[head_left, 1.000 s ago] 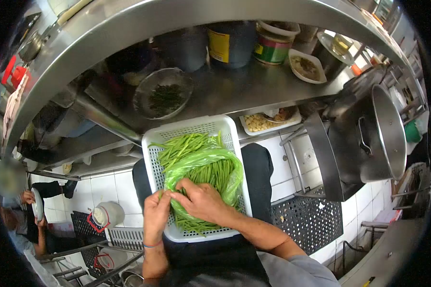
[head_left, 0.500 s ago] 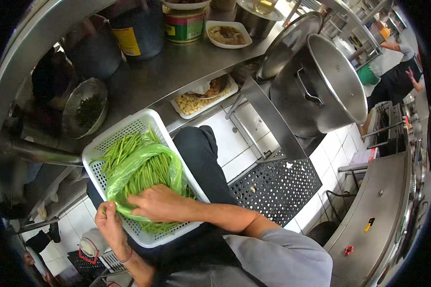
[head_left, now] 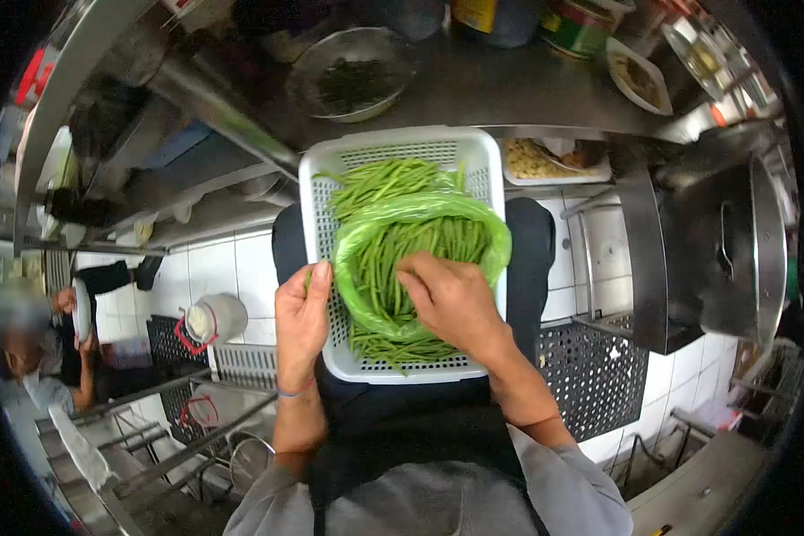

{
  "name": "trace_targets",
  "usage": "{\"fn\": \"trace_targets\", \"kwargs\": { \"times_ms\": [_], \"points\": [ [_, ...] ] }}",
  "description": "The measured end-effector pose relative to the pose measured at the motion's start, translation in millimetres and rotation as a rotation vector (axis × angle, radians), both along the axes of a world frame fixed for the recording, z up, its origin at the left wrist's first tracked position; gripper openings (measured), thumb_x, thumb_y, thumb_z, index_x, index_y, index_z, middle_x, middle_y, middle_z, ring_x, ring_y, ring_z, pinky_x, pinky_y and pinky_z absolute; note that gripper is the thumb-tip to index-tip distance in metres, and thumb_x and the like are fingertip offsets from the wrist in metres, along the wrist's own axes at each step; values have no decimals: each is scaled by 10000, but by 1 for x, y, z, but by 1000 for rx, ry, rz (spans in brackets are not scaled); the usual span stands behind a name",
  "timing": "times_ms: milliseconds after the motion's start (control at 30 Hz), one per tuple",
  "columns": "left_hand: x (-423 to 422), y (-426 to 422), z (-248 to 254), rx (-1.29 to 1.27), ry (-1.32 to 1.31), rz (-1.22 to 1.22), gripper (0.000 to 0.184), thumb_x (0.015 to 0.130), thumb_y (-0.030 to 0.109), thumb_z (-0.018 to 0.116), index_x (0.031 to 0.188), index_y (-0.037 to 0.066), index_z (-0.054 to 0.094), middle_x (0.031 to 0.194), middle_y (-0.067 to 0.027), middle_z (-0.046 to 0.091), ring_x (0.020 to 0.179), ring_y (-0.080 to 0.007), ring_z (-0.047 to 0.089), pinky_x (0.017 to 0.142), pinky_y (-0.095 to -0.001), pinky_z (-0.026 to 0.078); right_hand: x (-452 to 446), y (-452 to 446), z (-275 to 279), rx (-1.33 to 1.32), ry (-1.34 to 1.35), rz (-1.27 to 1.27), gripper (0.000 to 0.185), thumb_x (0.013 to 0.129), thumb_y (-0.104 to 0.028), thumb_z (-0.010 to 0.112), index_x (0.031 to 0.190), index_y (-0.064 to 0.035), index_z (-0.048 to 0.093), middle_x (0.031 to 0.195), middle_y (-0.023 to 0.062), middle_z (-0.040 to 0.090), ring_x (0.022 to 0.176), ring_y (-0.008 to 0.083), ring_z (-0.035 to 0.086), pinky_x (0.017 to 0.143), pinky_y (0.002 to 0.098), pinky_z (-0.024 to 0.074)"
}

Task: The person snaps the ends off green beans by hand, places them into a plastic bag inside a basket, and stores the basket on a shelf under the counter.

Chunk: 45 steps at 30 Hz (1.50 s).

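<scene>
A white perforated basket rests on my lap. In it lies a translucent green plastic bag, its mouth spread wide around many green beans. More loose beans lie in the basket beyond the bag and at its near end. My left hand is closed at the basket's left rim, a small green bean end showing between thumb and fingers. Over the bag's opening, my right hand pinches at the beans, its fingertips among them; exactly how many it grips is hidden.
A metal bowl of chopped greens stands on the steel counter ahead. A tray of pale pieces sits beyond the basket's right side. At right is a large steel pot. Another person is at far left, near a white bucket.
The view has swung left, so the basket now appears straight and central. My left hand has come away from the bag's edge to the basket rim. My right hand stays over the bag.
</scene>
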<state>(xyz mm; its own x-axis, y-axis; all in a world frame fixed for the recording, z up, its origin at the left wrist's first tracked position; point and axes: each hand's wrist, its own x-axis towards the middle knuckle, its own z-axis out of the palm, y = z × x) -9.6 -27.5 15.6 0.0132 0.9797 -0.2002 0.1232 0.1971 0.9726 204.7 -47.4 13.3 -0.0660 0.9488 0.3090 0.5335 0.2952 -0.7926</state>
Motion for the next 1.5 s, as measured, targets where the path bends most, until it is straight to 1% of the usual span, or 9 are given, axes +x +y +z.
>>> {"fn": "trace_targets", "kwargs": {
  "times_ms": [200, 367, 467, 567, 733, 1100, 1300, 1467, 1500],
  "points": [
    [6, -7, 3, -10, -112, -7, 270, 996, 224, 603, 968, -28, 693, 762, 43, 624, 701, -21, 495, 619, -192, 407, -17, -2, 8, -44, -29, 138, 121, 860, -96, 654, 952, -29, 612, 761, 166, 677, 667, 352, 666, 588, 439, 530],
    [11, -9, -9, 117, 216, -4, 149, 921, 112, 680, 899, -36, 680, 676, 51, 577, 599, -18, 441, 517, -207, 359, -30, 1, -10, -46, -25, 139, 132, 830, -85, 687, 944, -22, 669, 763, 154, 685, 671, 357, 667, 601, 426, 537],
    [4, 0, -7, 126, 388, 37, 165, 895, 115, 689, 862, -47, 684, 655, 25, 589, 587, -37, 451, 505, -227, 365, -14, 5, -1, -19, 130, -67, 65, 818, -36, 714, 869, 3, 702, 729, 151, 683, 591, 238, 665, 556, 342, 519],
    [-4, 3, -14, 211, 661, -67, 169, 884, 132, 698, 855, -34, 685, 637, 30, 563, 568, -42, 433, 493, -237, 356, 4, 4, -2, -124, 80, -162, 67, 821, -49, 702, 807, 14, 686, 764, 174, 689, 661, 320, 684, 593, 378, 536],
    [5, -10, 31, 220, 532, 106, 227, 773, 59, 787, 970, 4, 688, 718, -119, 687, 536, -167, 616, 478, -280, 455, 8, -9, 32, -83, 131, -144, 56, 807, -25, 728, 838, 8, 694, 735, 140, 689, 618, 259, 681, 552, 332, 516],
    [41, -18, 54, 526, 339, -524, 135, 838, 86, 700, 947, 8, 687, 777, -151, 671, 658, -304, 655, 537, -360, 500, 25, -24, 40, 79, 104, 92, 112, 807, -6, 720, 912, -11, 682, 734, 117, 683, 604, 249, 672, 549, 327, 522],
    [41, -27, 52, 163, 40, -609, 164, 939, 166, 654, 923, 3, 662, 697, -55, 627, 590, -136, 581, 529, -273, 438, 12, -31, 12, 150, -100, -36, 150, 832, -14, 695, 962, 3, 622, 753, 130, 670, 638, 276, 683, 558, 352, 523],
    [48, -28, 51, -100, -325, -280, 215, 1009, 235, 560, 956, 29, 595, 613, 35, 456, 503, -46, 370, 472, -210, 290, 19, -39, 6, -389, 1313, 111, 159, 824, 42, 411, 837, -2, 563, 678, 41, 502, 485, 62, 318, 419, 231, 275],
    [47, -25, 51, -150, -380, -239, 227, 1022, 251, 538, 976, 32, 578, 613, 48, 425, 499, -35, 330, 465, -203, 260, 21, -39, 4, -438, 1332, 151, 164, 814, 46, 401, 835, 2, 559, 684, 48, 503, 484, 63, 310, 421, 233, 275]
  ]
}}
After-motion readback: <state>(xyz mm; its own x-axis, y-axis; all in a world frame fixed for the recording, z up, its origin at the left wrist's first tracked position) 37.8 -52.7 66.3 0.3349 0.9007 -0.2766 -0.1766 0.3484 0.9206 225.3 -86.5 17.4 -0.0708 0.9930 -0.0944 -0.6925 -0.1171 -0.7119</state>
